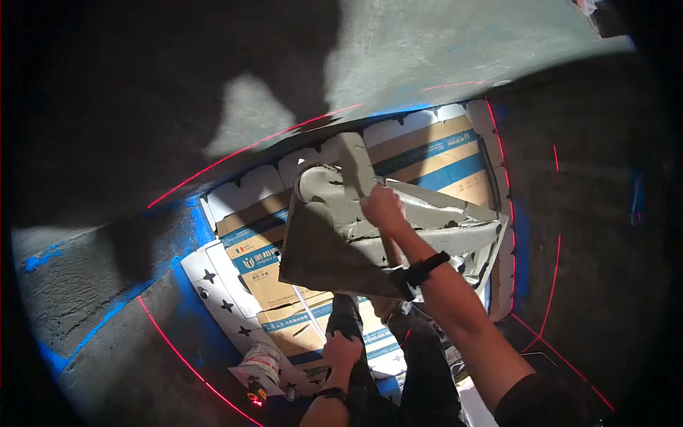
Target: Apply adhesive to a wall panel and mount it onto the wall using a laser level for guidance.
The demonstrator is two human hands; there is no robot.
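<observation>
My right hand (383,208) is closed on a mortar-smeared trowel (356,158), its long flat blade pointing up-frame over a rectangular slab (320,242). Thick grey mortar (441,238) lies in uneven ridges on the slab's face, part of which is in shadow. My left hand (342,350) is low in the middle, beside my dark-trousered leg, with curled fingers; whether it holds anything is hidden.
Cardboard sheets (448,178) and white tiles with black clips (228,292) cover the floor. Dark coated walls (99,299) with blue patches and red laser lines surround them. A white bucket (261,361) and a small laser device (257,391) stand at lower left.
</observation>
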